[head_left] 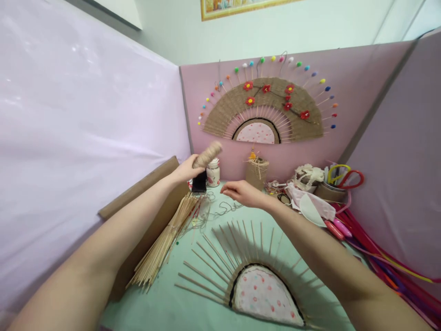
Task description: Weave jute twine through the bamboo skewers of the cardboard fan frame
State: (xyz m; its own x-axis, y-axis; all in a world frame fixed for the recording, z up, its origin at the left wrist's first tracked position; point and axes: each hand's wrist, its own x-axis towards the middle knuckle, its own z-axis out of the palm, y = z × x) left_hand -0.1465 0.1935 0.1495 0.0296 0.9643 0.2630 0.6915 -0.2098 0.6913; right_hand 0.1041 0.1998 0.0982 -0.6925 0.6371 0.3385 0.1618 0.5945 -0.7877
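My left hand (188, 169) is closed around a roll of jute twine (207, 155), raised and tilted above the far side of the table. To its right, my right hand (243, 193) hovers with fingers pressed together; whatever is in them, if anything, is too small to make out. Loose grey-brown cord (225, 209) lies in curls on the table beneath. Nearer to me sits a half-round fan base (263, 296) covered in white cloth with pink dots and edged in black, thin sticks radiating from its curve. My right forearm hides some of those sticks.
A bundle of thin wooden sticks (165, 243) lies at left by a brown board (141, 186). Behind stand a white jar (213, 174) and a twine-wrapped cylinder (257, 174). Scissors (349, 178) and pipe cleaners (386, 262) are at right. A finished fan (227, 112) hangs behind.
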